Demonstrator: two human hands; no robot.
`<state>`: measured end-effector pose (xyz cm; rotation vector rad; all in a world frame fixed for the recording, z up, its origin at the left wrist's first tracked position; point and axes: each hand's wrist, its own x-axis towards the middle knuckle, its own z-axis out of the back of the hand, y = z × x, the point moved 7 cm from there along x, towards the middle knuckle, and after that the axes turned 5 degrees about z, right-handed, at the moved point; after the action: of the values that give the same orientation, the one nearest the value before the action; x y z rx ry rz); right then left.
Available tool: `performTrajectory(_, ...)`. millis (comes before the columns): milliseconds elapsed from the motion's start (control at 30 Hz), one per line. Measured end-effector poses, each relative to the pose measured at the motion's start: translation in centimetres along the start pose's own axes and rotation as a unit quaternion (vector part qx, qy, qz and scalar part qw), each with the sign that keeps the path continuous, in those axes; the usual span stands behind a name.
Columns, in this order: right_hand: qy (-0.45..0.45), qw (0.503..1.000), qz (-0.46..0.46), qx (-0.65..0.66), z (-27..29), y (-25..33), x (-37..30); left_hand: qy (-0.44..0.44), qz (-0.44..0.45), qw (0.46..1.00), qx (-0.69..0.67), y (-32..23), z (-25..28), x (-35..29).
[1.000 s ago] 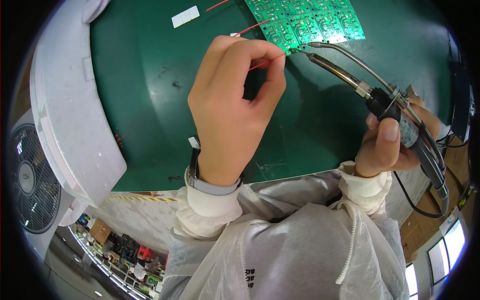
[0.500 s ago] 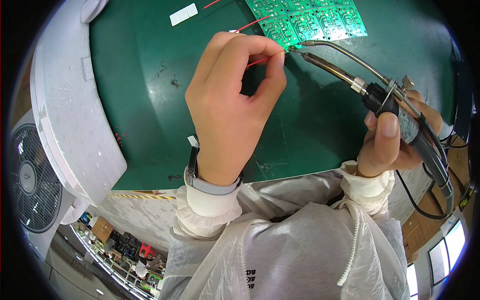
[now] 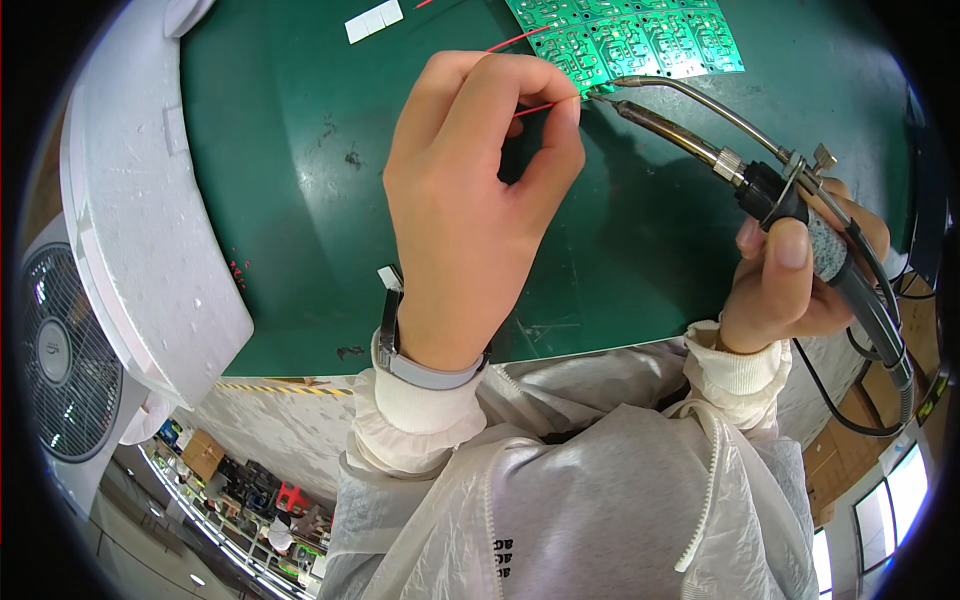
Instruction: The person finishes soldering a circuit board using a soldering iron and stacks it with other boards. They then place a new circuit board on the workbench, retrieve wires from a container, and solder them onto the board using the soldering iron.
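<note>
A green circuit board panel [image 3: 640,45] lies at the far edge of the view, with several repeated sections. Between thumb and forefinger, my left hand [image 3: 475,170] pinches a thin red wire [image 3: 533,109] whose end meets the board's near left corner. My right hand [image 3: 800,270] is closed round the handle of a soldering iron [image 3: 680,135]. A curved metal tube [image 3: 690,97] is clamped along the iron, and both tips come together at that same corner, close to my left fingertips. Another red wire [image 3: 518,39] runs from the board's left side behind my left hand.
White foam [image 3: 150,200] borders the green work surface [image 3: 300,250] on the left. A white block strip [image 3: 373,21] lies at the far left of the board. Red scraps [image 3: 237,274] sit near the foam. A fan [image 3: 65,350] stands beyond it. The iron's cable [image 3: 840,415] loops at the right.
Both hands, the board and the iron appear slightly farther right and up in the view. The left pinch on the wire and the right hand's hold on the iron are unchanged.
</note>
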<state>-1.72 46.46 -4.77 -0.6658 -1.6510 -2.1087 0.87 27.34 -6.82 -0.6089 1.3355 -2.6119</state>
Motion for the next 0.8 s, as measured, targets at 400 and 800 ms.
performTrajectory(400,0.001,1.000,-0.005,-0.006,0.00,-0.18,0.18,0.012,0.028,0.999,-0.037,0.30,-0.16,-0.17)
performTrajectory(800,0.022,1.000,0.010,0.007,-0.23,0.26,0.48,0.016,0.049,0.996,-0.071,0.56,-0.18,-0.16)
